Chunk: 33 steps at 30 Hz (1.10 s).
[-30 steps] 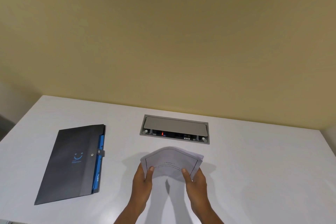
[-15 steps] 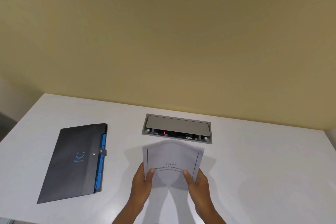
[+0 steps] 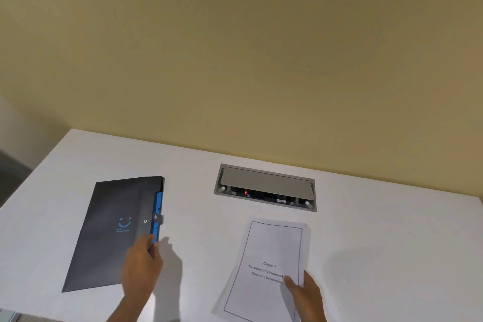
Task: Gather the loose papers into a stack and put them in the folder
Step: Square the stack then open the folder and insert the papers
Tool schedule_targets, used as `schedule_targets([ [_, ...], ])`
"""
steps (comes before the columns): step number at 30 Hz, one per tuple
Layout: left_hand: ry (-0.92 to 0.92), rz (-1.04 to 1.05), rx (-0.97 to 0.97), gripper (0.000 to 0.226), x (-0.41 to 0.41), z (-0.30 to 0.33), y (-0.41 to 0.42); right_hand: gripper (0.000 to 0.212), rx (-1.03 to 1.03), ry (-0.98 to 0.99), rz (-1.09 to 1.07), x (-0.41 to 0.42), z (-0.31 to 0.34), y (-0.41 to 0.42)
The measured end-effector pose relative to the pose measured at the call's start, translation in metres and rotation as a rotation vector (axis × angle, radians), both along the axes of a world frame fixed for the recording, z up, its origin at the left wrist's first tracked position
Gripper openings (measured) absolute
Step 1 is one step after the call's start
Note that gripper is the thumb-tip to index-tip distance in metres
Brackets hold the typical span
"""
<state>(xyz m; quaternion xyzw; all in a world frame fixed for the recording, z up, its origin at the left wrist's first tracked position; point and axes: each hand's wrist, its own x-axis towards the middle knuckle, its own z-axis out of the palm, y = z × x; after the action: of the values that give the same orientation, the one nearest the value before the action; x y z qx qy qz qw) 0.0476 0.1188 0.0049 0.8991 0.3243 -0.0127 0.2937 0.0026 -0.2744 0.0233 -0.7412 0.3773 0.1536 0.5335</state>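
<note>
Fingers (image 3: 290, 282) of the right hand (image 3: 305, 294) pinch the stack of papers (image 3: 269, 266) at its near right edge, thumb on top. Left hand (image 3: 141, 269) rests on the folder (image 3: 115, 232) near its blue-tabbed right edge, fingers loosely curled; whether they grip it I cannot tell. White sheets carry a thin ruled border and centred printed lines; they lie flat on the white worktop (image 3: 392, 243) at 5 o'clock, long axis running 12 to 6, leaning slightly toward 1. Dark grey folder, closed, lies at 8 o'clock, similarly angled. Recessed socket box (image 3: 265, 188) sits at 12 o'clock.
</note>
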Motion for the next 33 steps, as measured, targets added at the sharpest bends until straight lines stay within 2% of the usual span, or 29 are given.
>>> schedule_targets([
  [2, 0.083, -0.085, 0.081, 0.016, 0.008, -0.006, 0.021, 0.022, -0.047, 0.014, -0.003, -0.006, -0.003, -0.004],
  [6, 0.264, -0.134, 0.211, 0.086, 0.015, -0.022, 0.037, 0.014, -0.117, 0.051, -0.034, -0.015, -0.005, -0.011],
  [9, 0.321, -0.135, 0.212, 0.108, 0.020, -0.023, 0.038, 0.011, -0.150, 0.068, -0.041, -0.020, -0.006, -0.011],
  [13, 0.345, -0.071, 0.133, 0.106, 0.027, -0.024, 0.040, 0.012, -0.166, 0.068, -0.060, -0.021, -0.004, -0.005],
  [19, 0.378, -0.133, 0.144, 0.094, 0.028, -0.033, 0.052, 0.008, -0.171, 0.049, -0.101, -0.020, 0.000, 0.004],
  [23, 0.347, -0.202, 0.110, 0.079, 0.031, -0.029, 0.048, 0.009, -0.181, 0.041, -0.113, -0.022, 0.003, 0.004],
  [25, 0.283, -0.161, 0.093, 0.076, 0.028, -0.029, 0.049, 0.011, -0.182, 0.038, -0.115, -0.022, 0.004, 0.004],
  [29, 0.220, -0.367, 0.209, 0.067, 0.023, -0.020, 0.054, 0.014, -0.185, 0.030, -0.083, -0.023, 0.009, -0.001],
  [31, 0.206, -0.214, 0.099, 0.066, 0.023, -0.007, 0.054, 0.014, -0.171, 0.022, -0.078, -0.023, 0.012, -0.005],
  [33, 0.217, -0.214, 0.071, 0.065, 0.023, 0.008, 0.051, 0.013, -0.155, 0.012, -0.085, -0.023, 0.016, -0.010],
])
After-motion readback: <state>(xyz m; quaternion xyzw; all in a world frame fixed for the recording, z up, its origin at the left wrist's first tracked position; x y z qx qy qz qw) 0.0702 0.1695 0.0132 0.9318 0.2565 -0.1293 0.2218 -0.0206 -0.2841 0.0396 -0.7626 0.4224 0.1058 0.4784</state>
